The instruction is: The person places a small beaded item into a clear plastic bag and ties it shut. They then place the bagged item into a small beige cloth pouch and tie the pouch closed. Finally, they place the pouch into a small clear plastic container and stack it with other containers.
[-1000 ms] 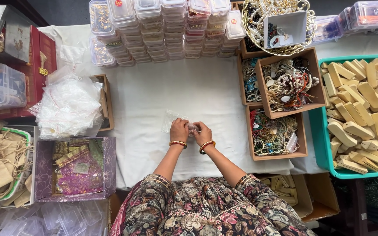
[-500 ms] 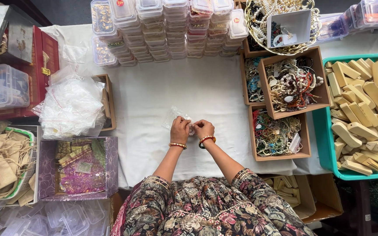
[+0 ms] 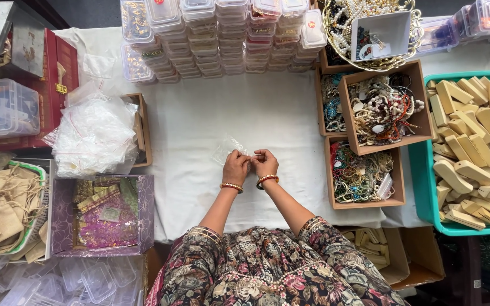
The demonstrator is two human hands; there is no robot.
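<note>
My left hand (image 3: 235,166) and my right hand (image 3: 266,162) meet over the white cloth (image 3: 199,119) at the middle of the table. Both pinch a small clear plastic bag (image 3: 226,148), which lies flat on the cloth and reaches up and left from my fingertips. Whatever sits between my fingers is too small to make out. Each wrist wears a beaded bangle.
Stacks of small clear lidded boxes (image 3: 216,34) line the far edge. Brown boxes of bead jewellery (image 3: 384,110) and a teal tray of wooden pieces (image 3: 472,141) stand at the right. A heap of clear zip bags (image 3: 94,133), a purple box (image 3: 103,215) and cloth pouches (image 3: 1,209) lie at the left.
Both hands stay together in the same spot; only the fingers have shifted slightly on the clear bag.
</note>
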